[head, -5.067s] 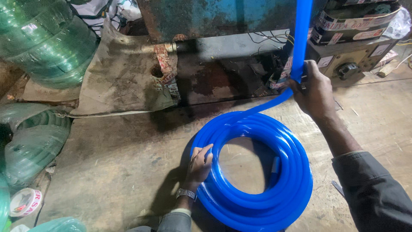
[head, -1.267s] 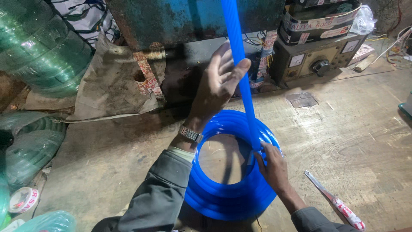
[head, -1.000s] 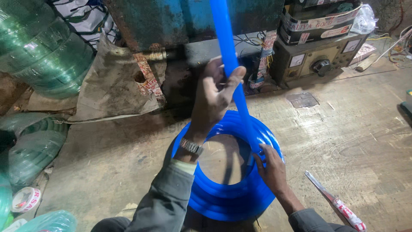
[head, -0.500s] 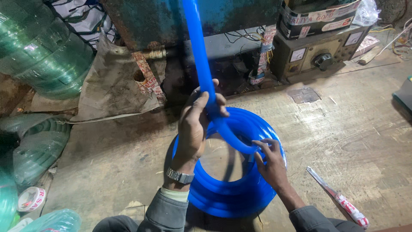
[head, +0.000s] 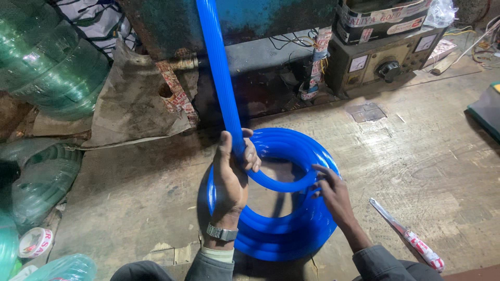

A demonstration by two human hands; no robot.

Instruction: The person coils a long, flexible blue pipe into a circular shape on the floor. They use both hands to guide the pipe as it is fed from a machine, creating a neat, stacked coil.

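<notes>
While the blue hose (head: 221, 78) runs down from the top of the frame, it is clamped by the fingers of the left hand (head: 232, 171) at frame centre. The blue coil (head: 281, 239) on the floor is touched by the right hand (head: 333, 192), fingers spread apart.

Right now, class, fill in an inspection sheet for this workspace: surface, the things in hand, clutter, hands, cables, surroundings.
Surface: worn, stained wooden floor, dusty, with scraps of cardboard near the bottom edge.
Things in hand: blue hose coil lying flat; a free blue hose length rises from it out of the top of the frame.
Clutter: tape roll at lower left; a taped blade-like tool at lower right.
Hands: left hand gripped round the rising hose; right hand resting on the coil's inner rim.
Cables: loose wires beside the metered control box.
Surroundings: green hose coils at left; blue machine body behind.
</notes>
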